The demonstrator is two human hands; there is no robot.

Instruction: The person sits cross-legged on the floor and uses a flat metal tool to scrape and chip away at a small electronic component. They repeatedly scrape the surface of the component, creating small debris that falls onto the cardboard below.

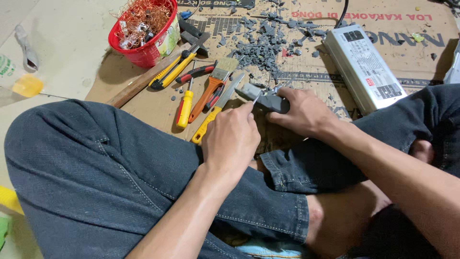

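At frame centre, the left hand (231, 136) pinched a thin metal tool (256, 98); the right hand (301, 112) clasped a grey block (268, 100).

Red bucket (143, 41) of tangled copper wire (146, 19) top left, on cardboard (158, 103). Just beside it, a wooden stick (143, 82) lying diagonally. Near that, a yellow-handled tool (173, 71), red-handled pliers (195, 73), yellow screwdriver (184, 108), orange-handled paintbrush (211, 86), yellow-handled knife (215, 112). Grey chips (261, 48) scattered across upper middle. Silver metal box (363, 67), likely a power supply, at right with black cable (343, 12) at its top end. Yellow scrap (28, 85) on floor far left.
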